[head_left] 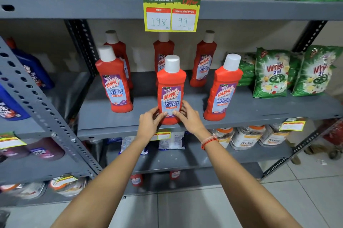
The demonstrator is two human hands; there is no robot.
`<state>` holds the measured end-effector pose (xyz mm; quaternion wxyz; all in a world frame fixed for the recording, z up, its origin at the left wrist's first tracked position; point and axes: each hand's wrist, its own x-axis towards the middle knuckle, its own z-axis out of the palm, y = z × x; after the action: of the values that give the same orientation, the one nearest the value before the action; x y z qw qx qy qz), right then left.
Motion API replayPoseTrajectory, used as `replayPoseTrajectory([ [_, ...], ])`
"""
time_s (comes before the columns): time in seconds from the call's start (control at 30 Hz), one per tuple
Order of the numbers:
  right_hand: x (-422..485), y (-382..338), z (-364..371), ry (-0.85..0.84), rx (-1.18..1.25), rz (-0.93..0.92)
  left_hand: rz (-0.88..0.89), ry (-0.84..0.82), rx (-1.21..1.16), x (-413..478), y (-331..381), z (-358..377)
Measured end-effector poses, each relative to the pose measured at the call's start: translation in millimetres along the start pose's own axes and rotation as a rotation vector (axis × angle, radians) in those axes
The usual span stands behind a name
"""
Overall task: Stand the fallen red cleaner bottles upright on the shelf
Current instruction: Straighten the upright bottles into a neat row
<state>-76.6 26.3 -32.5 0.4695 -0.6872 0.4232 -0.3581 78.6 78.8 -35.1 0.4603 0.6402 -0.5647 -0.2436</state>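
Hands, left (149,123) and right (189,117), clasp the front-middle of six upright red bottles (171,88) on the shelf (241,109).

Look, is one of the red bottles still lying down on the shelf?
No, all six red bottles stand upright on the shelf, and both hands' fingers wrap the front middle bottle.

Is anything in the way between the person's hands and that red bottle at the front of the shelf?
No. Both the left hand and right hand already touch the front middle red bottle, which stands upright on the grey shelf, apart from its neighbours.
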Motion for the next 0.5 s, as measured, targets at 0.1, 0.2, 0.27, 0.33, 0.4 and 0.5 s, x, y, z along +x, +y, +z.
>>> replayPoseTrajectory([
  [0.1,-8,3,6,0.113,0.025,0.037,-0.002,0.009,-0.044,-4,4,-1],
  [0.2,-29,10,23,0.385,0.049,0.039,-0.076,0.093,-0.136,-15,-1,-5],
  [0.27,-42,9,40,0.483,0.056,0.017,-0.103,0.146,-0.137,-24,-12,-15],
  [0.33,-47,3,58,0.455,0.048,-0.018,-0.104,0.183,-0.115,-28,-23,-30],
  [0.4,-42,-7,75,0.383,0.044,-0.064,-0.107,0.218,-0.092,-28,-29,-49],
  [0.5,-20,-29,99,0.282,0.004,-0.106,-0.131,0.327,-0.073,-17,-38,-80],
])
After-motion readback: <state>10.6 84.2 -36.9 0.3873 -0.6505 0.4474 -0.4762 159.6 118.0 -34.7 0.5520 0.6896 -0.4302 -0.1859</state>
